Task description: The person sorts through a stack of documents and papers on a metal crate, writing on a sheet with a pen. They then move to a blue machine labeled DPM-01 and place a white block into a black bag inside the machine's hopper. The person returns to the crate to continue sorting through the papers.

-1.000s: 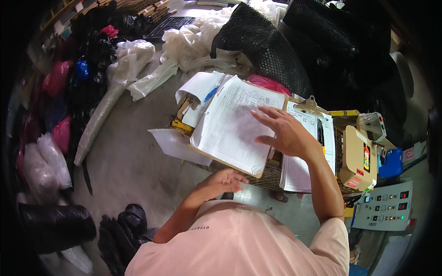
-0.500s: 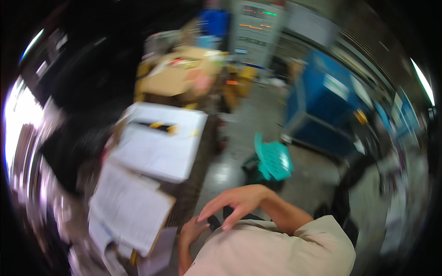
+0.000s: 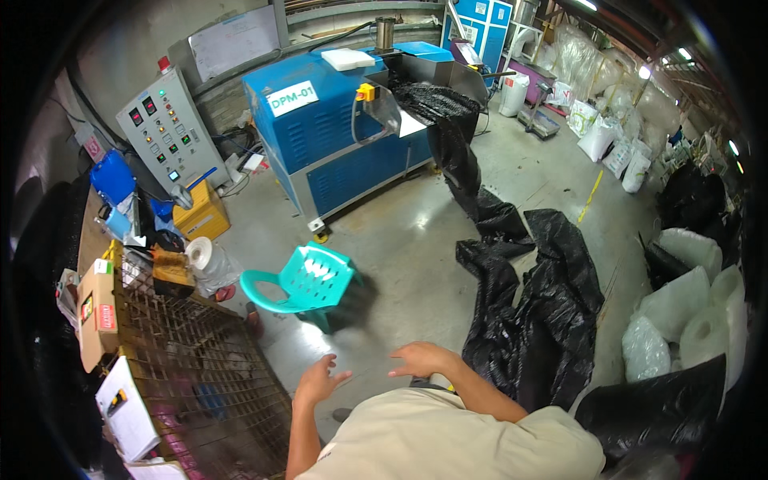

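Note:
My left hand is held out in front of my body, fingers apart, with nothing in it. Facing it, my right hand is empty too, its fingers stretched toward the left one. A gap of floor shows between them. Just ahead of both hands stands a green plastic chair with slots in its back; neither hand touches it. To the right of my right arm, a long strip of black woven sheet lies in folds on the floor and runs up to a blue machine.
A rusty wire cage stands on the left, with a cardboard box and papers along its edge. Behind are a grey control cabinet and a yellow crate. Clear plastic rolls and white sacks line the right.
My view has swung to the right, so the cage and papers now sit far left and the black sheet shows. My hands, close together before, are now farther apart.

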### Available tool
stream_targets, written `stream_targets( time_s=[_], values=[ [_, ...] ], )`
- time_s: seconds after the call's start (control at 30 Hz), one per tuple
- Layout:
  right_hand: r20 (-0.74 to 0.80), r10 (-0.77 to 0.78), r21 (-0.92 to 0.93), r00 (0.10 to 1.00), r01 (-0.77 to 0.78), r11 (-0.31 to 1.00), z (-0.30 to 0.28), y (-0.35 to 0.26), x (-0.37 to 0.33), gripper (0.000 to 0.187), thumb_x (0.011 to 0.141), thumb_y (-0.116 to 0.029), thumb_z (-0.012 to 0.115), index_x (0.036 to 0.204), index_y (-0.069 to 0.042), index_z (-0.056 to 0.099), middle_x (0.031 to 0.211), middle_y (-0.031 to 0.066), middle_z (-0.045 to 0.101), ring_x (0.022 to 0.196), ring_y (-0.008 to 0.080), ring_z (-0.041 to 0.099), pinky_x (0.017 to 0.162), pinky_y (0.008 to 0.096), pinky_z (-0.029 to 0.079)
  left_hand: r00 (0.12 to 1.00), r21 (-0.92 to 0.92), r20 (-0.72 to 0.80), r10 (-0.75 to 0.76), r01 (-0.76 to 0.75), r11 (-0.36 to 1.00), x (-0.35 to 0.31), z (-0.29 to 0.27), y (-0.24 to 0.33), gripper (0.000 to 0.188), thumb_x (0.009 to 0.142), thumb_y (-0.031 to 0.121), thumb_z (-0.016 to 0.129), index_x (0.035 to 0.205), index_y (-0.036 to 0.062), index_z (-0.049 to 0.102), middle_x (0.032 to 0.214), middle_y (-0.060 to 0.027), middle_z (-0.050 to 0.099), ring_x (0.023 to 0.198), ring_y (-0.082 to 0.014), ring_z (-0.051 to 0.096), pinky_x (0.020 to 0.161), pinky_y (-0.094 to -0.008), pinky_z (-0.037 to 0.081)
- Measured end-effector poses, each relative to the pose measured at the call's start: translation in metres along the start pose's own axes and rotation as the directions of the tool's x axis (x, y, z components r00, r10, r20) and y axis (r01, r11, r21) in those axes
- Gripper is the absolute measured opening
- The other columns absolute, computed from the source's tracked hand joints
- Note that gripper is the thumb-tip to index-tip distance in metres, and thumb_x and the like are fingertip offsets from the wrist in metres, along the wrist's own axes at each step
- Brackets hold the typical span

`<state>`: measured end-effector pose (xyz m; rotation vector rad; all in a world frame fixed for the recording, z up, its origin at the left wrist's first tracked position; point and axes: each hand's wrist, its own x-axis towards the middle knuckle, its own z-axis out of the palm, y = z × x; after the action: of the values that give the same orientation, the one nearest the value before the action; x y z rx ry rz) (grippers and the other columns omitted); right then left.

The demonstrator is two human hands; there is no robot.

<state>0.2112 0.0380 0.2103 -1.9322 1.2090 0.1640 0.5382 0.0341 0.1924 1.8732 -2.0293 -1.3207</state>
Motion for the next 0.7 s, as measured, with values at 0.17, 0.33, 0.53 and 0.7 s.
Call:
stream_targets(
  time_s=[0.17,0.33,0.53,0.7],
  values=[
    [-0.171,0.224,0.019,0.960,-0.224,0.974,-0.017,0.150,-0.083,0.077,0.098,-0.060,0.069,0.142,0.003,0.067,0.142,0.0283,0.068,0.134,0.0425,0.064,0.113,0.0467,0.051,0.976,-0.040,0.151,0.155,-0.150,0.988,0.080,0.054,0.110,0.085,0.093,0.059,0.082,0.151,0.0017,0.059,0.137,-0.0209,0.073,0.123,-0.0388,0.072,0.104,-0.0469,0.057],
    [-0.275,0.398,0.140,0.875,-0.373,0.917,-0.068,0.225,-0.125,0.076,0.096,-0.060,0.073,0.135,0.005,0.071,0.134,0.0276,0.072,0.126,0.0423,0.070,0.109,0.0458,0.054,0.931,-0.003,0.312,0.187,-0.196,0.981,0.141,0.092,0.179,0.083,0.094,0.061,0.079,0.151,0.0035,0.060,0.138,-0.0195,0.073,0.123,-0.0369,0.072,0.104,-0.0447,0.056],
    [-0.349,0.352,0.274,0.869,-0.265,0.924,-0.112,0.287,-0.085,0.077,0.095,-0.058,0.076,0.141,0.003,0.068,0.138,0.0267,0.071,0.129,0.0405,0.069,0.109,0.0426,0.054,0.860,0.128,0.475,0.184,-0.274,0.953,0.246,0.099,0.231,0.089,0.092,0.070,0.073,0.153,0.0063,0.060,0.144,-0.0224,0.069,0.133,-0.0404,0.065,0.112,-0.0475,0.051],
    [-0.314,0.367,0.323,0.876,-0.265,0.909,-0.181,0.326,-0.029,0.078,0.097,-0.060,0.074,0.144,0.001,0.067,0.144,0.0262,0.068,0.134,0.0404,0.066,0.113,0.0417,0.052,0.831,0.114,0.518,0.202,-0.301,0.947,0.366,0.088,0.284,0.089,0.093,0.069,0.073,0.155,0.0064,0.058,0.147,-0.0223,0.067,0.135,-0.0396,0.064,0.112,-0.0468,0.051]
  ],
)
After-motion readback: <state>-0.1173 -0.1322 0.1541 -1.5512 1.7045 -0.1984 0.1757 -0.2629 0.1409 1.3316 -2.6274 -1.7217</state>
